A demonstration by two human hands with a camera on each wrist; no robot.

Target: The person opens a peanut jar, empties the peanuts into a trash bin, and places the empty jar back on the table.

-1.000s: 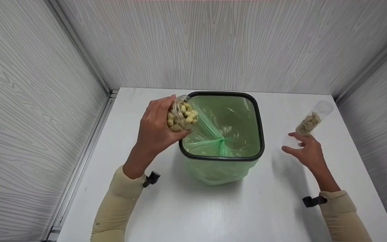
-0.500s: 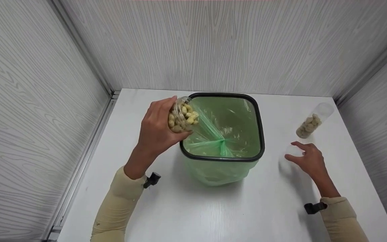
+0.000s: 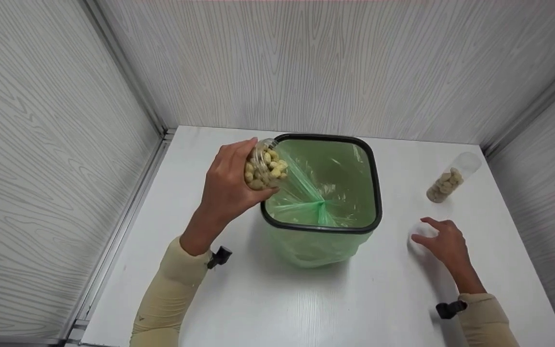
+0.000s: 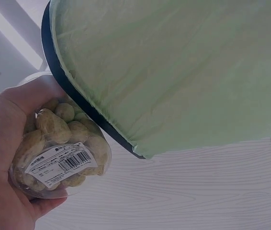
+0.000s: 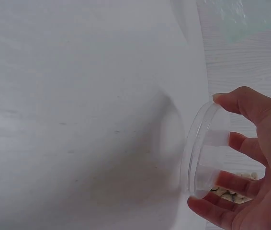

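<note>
Jar, left hand; lid, right hand

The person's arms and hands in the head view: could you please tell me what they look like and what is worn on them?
The left hand and right hand are gloveless. The left sleeve and right sleeve are plain tan, slightly wrinkled; a small black device sits below each hand.

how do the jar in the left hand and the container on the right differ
The wide clear jar of peanuts is held in the left hand, while the slim clear cylindrical container rests on the white table. The jar looks squat; the container looks narrower. The jar looks nearly full, while the container's pale contents leave its far end bare. Both are see-through.
</note>
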